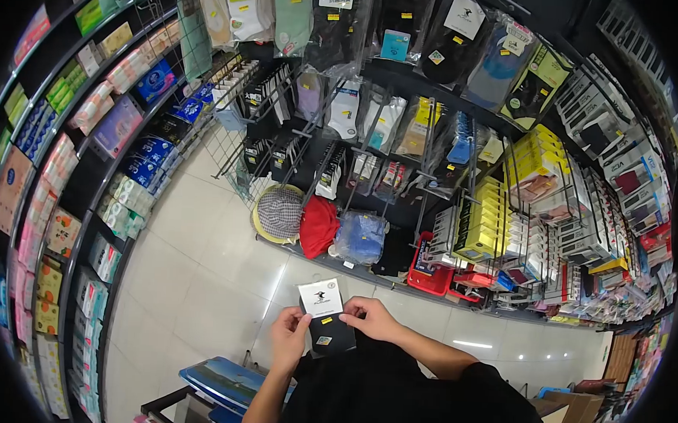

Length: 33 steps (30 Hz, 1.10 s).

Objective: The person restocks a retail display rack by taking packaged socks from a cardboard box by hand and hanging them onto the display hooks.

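Note:
Held in front of my body is a packet of black socks [335, 341] in clear wrapping, with a white label card at its top and a small yellow sticker. Its left edge is pinched between the thumb and fingers of my left hand [288, 335]. On the opposite edge, near the card's lower corner, my right hand [370, 319] grips it. Beyond the packet, a red cap [319, 227], a checked hat [279, 213] and a blue plastic-wrapped bundle [360, 237] sit on the bottom shelf of the display.
Packaged socks [343, 110] hang on metal hooks across the rack ahead. Boxed goods [481, 221] fill the right side, near a red basket [429, 276]. Tissue packs [152, 150] line curved shelves at left. Pale floor tiles [200, 281] lie between. Blue flat items [225, 384] stand below my left arm.

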Each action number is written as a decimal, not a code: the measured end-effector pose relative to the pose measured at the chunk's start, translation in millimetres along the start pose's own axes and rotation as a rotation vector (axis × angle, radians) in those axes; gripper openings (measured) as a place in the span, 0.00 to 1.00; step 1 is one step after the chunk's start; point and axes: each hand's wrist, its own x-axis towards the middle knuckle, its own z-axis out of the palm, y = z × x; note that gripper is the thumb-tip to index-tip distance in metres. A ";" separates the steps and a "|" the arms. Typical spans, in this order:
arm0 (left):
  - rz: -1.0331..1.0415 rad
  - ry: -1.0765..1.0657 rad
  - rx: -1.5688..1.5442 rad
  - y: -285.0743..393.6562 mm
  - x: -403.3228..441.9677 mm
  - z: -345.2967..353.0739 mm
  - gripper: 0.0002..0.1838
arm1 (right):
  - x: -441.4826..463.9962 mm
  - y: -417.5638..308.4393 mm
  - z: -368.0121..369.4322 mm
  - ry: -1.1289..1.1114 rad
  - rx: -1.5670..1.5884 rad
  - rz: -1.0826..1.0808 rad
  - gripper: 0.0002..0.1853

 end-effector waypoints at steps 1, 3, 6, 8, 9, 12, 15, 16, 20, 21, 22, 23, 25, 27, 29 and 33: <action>0.008 -0.015 -0.020 -5.0 3.4 -1.3 0.05 | 0.8 0.9 -0.1 0.002 0.003 0.003 0.08; 0.005 -0.034 -0.012 -9.4 7.4 -4.1 0.06 | 1.5 4.5 -1.1 0.020 0.012 -0.040 0.09; 0.015 -0.069 -0.044 -6.9 13.9 -1.7 0.06 | 2.7 4.6 -2.5 0.063 0.066 -0.058 0.10; 0.004 -0.092 -0.071 -3.9 17.9 2.1 0.05 | 5.0 -1.6 -6.1 0.145 0.131 -0.085 0.12; 0.000 -0.094 -0.067 -3.6 17.2 2.7 0.05 | 4.3 -0.4 -6.3 0.148 0.136 -0.082 0.12; -0.013 -0.161 0.046 -0.1 25.7 8.2 0.05 | 7.7 2.7 -15.6 0.262 0.104 -0.177 0.10; 0.076 -0.200 0.054 -3.9 32.7 16.8 0.05 | 7.7 -13.3 -24.8 0.299 0.116 -0.157 0.08; 0.075 -0.205 0.053 -0.7 34.8 19.3 0.05 | 8.2 -16.8 -27.9 0.301 0.100 -0.165 0.08; 0.070 -0.236 0.005 10.9 50.2 30.6 0.08 | 13.7 -29.4 -43.8 0.313 0.037 -0.247 0.07; 0.088 -0.245 -0.001 12.4 58.2 35.3 0.08 | 15.0 -31.8 -46.7 0.322 0.054 -0.260 0.07; 0.100 -0.267 -0.008 13.0 63.6 39.2 0.08 | 18.2 -27.4 -50.2 0.337 0.059 -0.283 0.07; 0.107 -0.285 -0.014 12.9 67.1 42.6 0.07 | 21.5 -25.6 -55.7 0.339 0.054 -0.286 0.07; 0.124 -0.284 -0.029 13.8 81.5 53.3 0.07 | 25.7 -18.3 -63.3 0.385 0.077 -0.227 0.07; 0.173 -0.312 0.116 10.1 94.9 60.5 0.06 | 34.6 -11.2 -74.9 0.365 0.098 -0.259 0.07; 0.128 -0.370 0.248 8.3 105.5 66.5 0.05 | 38.0 -12.7 -85.5 0.381 -0.021 -0.193 0.10; 0.140 -0.351 0.327 -18.2 128.2 78.2 0.06 | 65.9 47.2 -101.4 0.307 -0.063 -0.069 0.08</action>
